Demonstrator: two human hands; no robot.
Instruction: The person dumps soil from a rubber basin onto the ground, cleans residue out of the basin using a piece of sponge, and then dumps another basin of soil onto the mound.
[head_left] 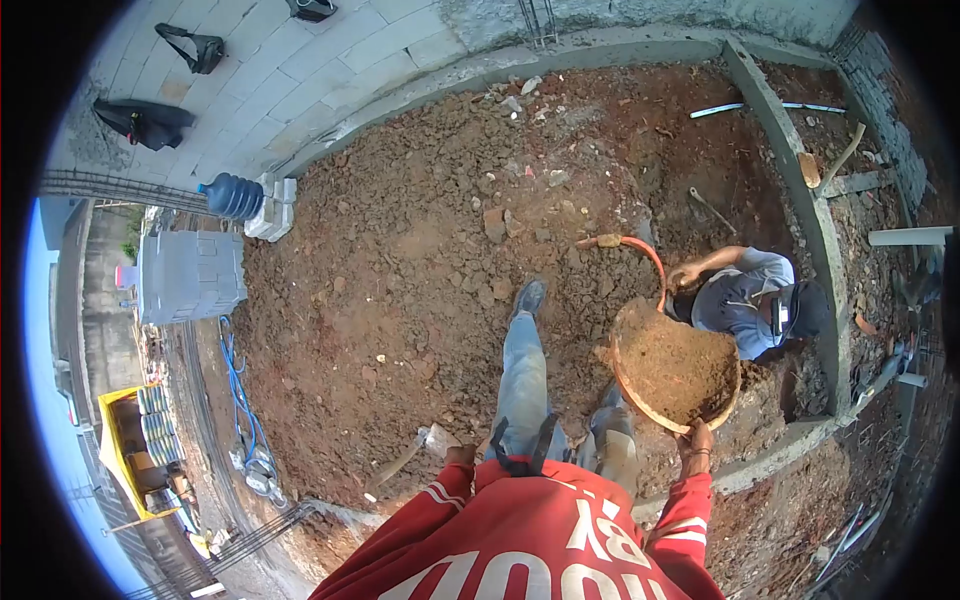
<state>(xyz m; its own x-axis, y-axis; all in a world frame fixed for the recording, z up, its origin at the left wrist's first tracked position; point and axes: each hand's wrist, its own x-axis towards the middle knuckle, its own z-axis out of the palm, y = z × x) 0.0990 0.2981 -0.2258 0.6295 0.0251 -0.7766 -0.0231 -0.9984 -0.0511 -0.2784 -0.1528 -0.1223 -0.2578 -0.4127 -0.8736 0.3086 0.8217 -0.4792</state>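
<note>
Head feed, my remote station. Step in hand, as I read it: handling a load of soil. The tub (675, 362), heaped with brown soil, sits ahead and to the right of the wearer's legs, just beside a co-worker (738, 308) who bends low close to its far side. I cannot tell whether the tub bears on the ground or hangs from the grip.

My judgement on the next move: it calls for a firm rim hold, a level tub and care around the co-worker's head and arm; a one-sided grip could let the load tip.

Right hand (695, 438): arm reaching forward, wrist bare beyond the red sleeve, fingers clamped on the tub's near rim. Left hand (461, 455): low by the left hip, arm angled out, mostly in shadow. Fingers there: cannot tell, apart or together. A wooden-handled tool (402, 463) shows near it; contact unclear.

Orange curved strip (648, 250) lies beyond the tub, near the co-worker's hand (685, 274). Underfoot, rough clods of earth (400, 250).
</note>
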